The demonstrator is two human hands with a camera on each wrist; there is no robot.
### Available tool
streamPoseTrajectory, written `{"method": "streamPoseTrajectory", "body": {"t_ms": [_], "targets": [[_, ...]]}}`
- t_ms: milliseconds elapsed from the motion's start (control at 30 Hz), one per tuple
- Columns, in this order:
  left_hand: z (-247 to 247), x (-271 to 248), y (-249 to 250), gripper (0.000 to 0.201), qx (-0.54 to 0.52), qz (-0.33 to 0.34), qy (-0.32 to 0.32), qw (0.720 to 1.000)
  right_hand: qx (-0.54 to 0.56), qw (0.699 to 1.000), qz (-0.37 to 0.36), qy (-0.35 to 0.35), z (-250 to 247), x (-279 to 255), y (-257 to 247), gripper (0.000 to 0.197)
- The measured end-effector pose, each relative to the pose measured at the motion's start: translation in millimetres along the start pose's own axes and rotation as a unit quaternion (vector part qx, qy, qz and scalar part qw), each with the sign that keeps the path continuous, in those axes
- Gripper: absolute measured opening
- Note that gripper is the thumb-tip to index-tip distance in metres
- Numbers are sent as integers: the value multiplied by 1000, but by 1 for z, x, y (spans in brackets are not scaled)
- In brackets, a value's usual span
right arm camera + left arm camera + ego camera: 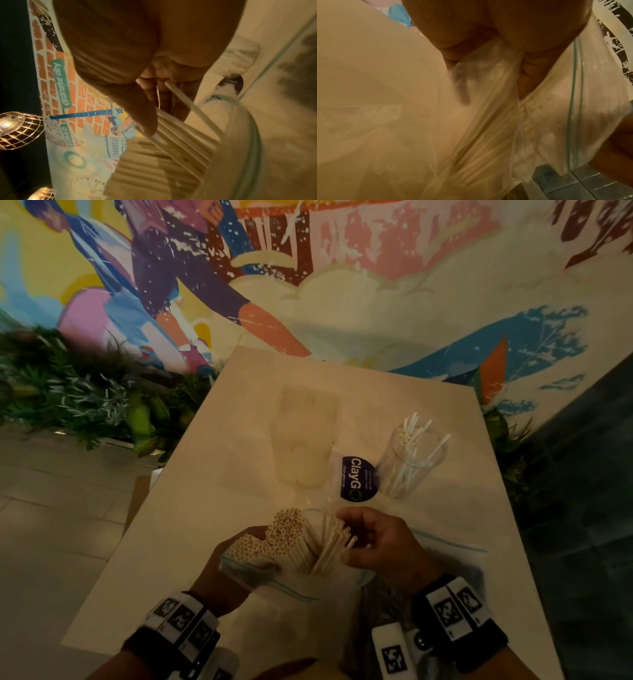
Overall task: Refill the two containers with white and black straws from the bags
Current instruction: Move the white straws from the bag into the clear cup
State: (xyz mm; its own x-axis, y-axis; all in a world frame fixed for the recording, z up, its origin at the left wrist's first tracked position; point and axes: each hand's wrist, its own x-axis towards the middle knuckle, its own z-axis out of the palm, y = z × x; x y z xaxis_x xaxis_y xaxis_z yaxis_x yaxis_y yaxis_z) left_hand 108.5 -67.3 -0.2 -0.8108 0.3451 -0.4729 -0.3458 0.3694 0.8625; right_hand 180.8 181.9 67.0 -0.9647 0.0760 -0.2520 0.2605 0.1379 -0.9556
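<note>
A clear zip bag (274,577) full of white straws (284,529) is tilted up near the table's front edge. My left hand (222,570) grips the bag from below, its fingers curled round the plastic (488,81). My right hand (373,539) pinches a small bunch of white straws (334,544) sticking out of the bag's mouth; the right wrist view shows those straws (180,134) fanned under my thumb. A clear glass container (409,463) with several white straws stands at the back right. A second, frosted container (303,436) stands at the back centre.
A dark round "ClayGo" sticker (356,479) lies on the pale table (205,491) between the containers. A second bag with dark contents (387,601) lies under my right wrist. Plants border the table's left and right; a painted wall stands behind.
</note>
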Motion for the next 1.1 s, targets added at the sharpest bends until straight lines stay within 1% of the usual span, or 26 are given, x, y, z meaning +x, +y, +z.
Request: {"method": "streamPoseTrajectory", "body": {"t_ms": [67,100,133,167,200,233,267,333,400,467,500,533,600,700,767,833,933,967,1033,1100], "targets": [[-4,-5,0,39,-13,14,-7,1000,-2,1000,-20,10,12,2,3,49],[-6,-5,-3,49,-1,13,-12,1000,-13,999,-31,19,17,2,5,42],[-5,-7,0,54,-7,3,-12,1000,-25,998,-39,30,21,3,6,36],[-4,-5,-3,45,-38,-10,-10,999,-30,998,-42,40,24,4,7,32],[-3,-2,-2,25,-73,-18,3,997,-24,998,-39,49,26,5,8,31],[-1,0,-2,18,-74,-24,16,997,-1,998,-33,54,27,6,8,33],[1,2,-2,27,-66,-19,27,997,33,997,-26,58,29,8,8,38],[1,-1,1,27,-34,7,9,999,110,992,-15,55,30,10,10,52],[-3,-7,1,31,-31,10,4,999,176,983,-4,56,32,11,16,61],[-7,-5,-6,49,19,24,7,1000,201,978,6,56,34,11,23,59],[-7,-3,-9,55,37,30,5,999,193,980,6,51,35,9,25,55],[-6,-2,-8,54,47,25,5,999,175,983,4,46,36,8,26,49],[1,0,-3,43,47,36,9,998,139,989,-12,48,37,7,28,33],[5,1,0,43,28,64,15,997,101,992,-23,70,37,10,29,14],[3,2,-2,38,-3,51,11,999,79,994,-26,72,38,10,30,17],[1,4,-3,37,-19,36,22,999,55,995,-23,75,39,9,29,18],[-1,4,-6,39,-27,25,12,999,-27,995,-27,87,36,7,23,12],[-2,4,-8,38,-26,22,13,999,-43,995,-33,89,34,7,19,14],[-3,4,-11,33,-8,29,17,999,-60,993,-54,86,34,8,17,16],[-1,3,-5,31,41,52,17,998,-78,993,-66,64,36,9,19,6]]}}
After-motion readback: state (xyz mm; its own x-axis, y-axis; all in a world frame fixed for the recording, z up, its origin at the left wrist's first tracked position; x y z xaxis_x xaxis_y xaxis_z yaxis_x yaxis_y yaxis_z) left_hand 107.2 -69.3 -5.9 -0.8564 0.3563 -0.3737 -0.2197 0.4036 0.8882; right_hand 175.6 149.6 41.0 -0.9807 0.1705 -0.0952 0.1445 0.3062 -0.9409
